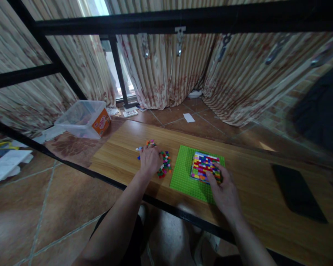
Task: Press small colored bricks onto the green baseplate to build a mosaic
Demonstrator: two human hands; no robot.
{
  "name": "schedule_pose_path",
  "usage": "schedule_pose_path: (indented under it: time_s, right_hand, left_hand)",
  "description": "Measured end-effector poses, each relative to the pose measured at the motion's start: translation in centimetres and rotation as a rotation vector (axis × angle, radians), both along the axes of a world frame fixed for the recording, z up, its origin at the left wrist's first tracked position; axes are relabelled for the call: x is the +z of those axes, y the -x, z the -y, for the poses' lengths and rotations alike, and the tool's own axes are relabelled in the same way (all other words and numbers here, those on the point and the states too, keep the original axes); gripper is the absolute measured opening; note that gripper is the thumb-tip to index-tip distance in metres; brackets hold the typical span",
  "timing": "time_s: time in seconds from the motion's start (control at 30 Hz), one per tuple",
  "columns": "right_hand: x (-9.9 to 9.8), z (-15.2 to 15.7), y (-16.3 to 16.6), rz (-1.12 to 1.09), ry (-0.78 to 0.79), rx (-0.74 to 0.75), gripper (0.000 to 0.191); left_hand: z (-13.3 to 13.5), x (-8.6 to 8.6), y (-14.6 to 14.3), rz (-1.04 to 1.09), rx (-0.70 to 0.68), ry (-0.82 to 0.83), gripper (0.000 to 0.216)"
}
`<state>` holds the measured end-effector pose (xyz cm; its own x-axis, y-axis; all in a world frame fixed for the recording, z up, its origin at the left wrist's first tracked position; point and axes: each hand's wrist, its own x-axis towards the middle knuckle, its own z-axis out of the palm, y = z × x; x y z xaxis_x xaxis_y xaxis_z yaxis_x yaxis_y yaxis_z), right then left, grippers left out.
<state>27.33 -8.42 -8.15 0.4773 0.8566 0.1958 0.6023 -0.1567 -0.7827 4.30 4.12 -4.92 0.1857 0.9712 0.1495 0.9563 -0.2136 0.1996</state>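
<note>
Left hand (150, 159) over loose bricks (165, 161), grip unreadable; right hand (224, 190) spread at brick block's (202, 164) four o'clock, hard pressing might break it.

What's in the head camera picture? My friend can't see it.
A person's left hand covers part of loose, small, multicoloured plastic bricks; the right hand is over a rectangular, multicoloured brick build on a flat, green, studded baseplate. Beneath is a brown wooden table.

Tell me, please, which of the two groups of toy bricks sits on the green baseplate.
It is the compact rectangular brick block by the right hand; the other group, loose bricks by the left hand, lies scattered on the wooden tabletop.
</note>
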Motion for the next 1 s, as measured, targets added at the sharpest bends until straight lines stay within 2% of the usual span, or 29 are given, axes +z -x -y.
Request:
schedule_pose_path:
  time_s: [0.17, 0.3, 0.4, 0.47, 0.57, 0.8, 1.0]
  right_hand:
    - [-0.4, -0.1, -0.1, 0.021, -0.06, 0.01, 0.051]
    - [0.7, 0.0, 0.7, 0.12, -0.251, -0.048, 0.039]
    - [1.8, 0.2, 1.7, 0.155, -0.355, 0.048, 0.029]
    - [2.2, 0.2, 2.4, 0.131, -0.374, 0.145, 0.027]
    - [2.4, 0.1, 3.2, 0.101, -0.347, 0.257, 0.023]
    - [2.7, 0.0, 3.5, -0.039, -0.337, 0.301, 0.011]
    - [3.0, 0.2, 3.2, -0.198, -0.333, 0.357, 0.008]
  left_hand:
    - [-0.1, 0.2, 0.2, 0.236, -0.142, -0.017, 0.017]
    - [1.7, 0.8, -0.8, 0.529, -0.394, -0.003, 0.013]
    - [3.7, 1.1, -2.2, 0.641, -0.57, 0.027, 0.013]
    - [4.7, 1.2, -3.1, 0.663, -0.627, 0.045, 0.013]
    - [5.4, 1.2, -3.9, 0.671, -0.673, 0.075, 0.013]
    - [5.6, 1.3, -4.2, 0.718, -0.681, 0.131, 0.01]
    - [5.5, 1.5, -4.0, 0.766, -0.713, 0.231, 0.01]
